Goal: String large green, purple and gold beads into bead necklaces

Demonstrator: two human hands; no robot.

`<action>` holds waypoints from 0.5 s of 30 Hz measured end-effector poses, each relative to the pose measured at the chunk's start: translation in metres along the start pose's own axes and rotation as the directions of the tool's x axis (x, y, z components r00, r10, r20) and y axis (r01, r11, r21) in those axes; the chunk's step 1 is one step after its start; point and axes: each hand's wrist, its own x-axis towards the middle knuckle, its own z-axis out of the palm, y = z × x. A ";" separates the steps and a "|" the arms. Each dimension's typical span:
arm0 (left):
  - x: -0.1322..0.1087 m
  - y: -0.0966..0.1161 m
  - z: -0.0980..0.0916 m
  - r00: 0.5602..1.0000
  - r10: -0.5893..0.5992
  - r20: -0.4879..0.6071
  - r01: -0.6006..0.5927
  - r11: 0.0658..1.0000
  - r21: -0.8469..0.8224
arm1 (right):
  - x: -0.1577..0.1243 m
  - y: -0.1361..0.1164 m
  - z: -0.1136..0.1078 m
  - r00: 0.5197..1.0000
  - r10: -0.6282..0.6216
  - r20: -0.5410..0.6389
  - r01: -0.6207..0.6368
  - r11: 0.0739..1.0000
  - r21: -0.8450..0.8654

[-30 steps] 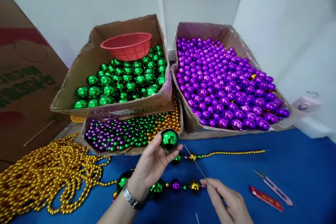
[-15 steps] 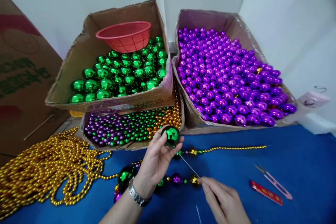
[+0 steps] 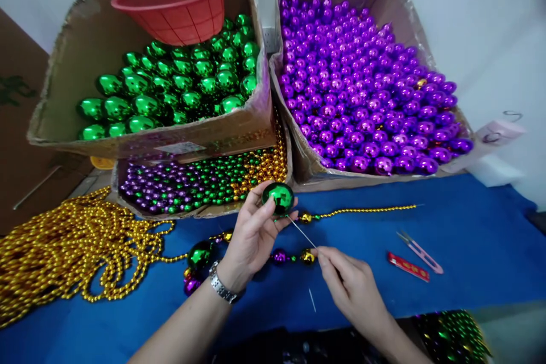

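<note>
My left hand (image 3: 251, 239) pinches a large shiny green ball (image 3: 278, 197) between thumb and fingers, just above the blue table. My right hand (image 3: 347, 284) grips a long thin needle (image 3: 301, 232) whose tip meets the underside of the ball. A partly strung strand lies under my hands, with a green ball (image 3: 200, 255), purple bead (image 3: 279, 256) and gold bead (image 3: 307, 256). A thin gold bead string (image 3: 362, 211) runs to the right from the ball. A watch is on my left wrist.
A cardboard box of green balls (image 3: 170, 82) holds a red basket (image 3: 174, 7). A box of purple balls (image 3: 358, 91) sits on the right, a tray of small mixed beads (image 3: 191, 185) in front. Gold strands (image 3: 72, 250) pile left. Snips (image 3: 420, 252) and a red strip (image 3: 408, 267) lie right.
The camera tilted downward, so the boxes rose in view. The needle's tip has closed in on the green ball, and my right hand slid slightly left and up.
</note>
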 end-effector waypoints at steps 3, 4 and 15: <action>-0.004 -0.008 0.001 1.000 -0.005 0.014 0.004 1.000 0.024 | 0.000 0.001 -0.001 1.000 0.020 -0.009 -0.020 1.000 -0.005; -0.006 -0.011 0.001 1.000 -0.009 0.019 0.009 0.999 0.033 | 0.001 0.001 -0.002 1.000 0.026 -0.013 -0.026 1.000 -0.006; -0.011 -0.016 0.000 0.996 -0.067 0.052 0.061 0.994 0.096 | -0.001 0.007 -0.001 0.999 -0.005 -0.042 0.006 1.000 0.012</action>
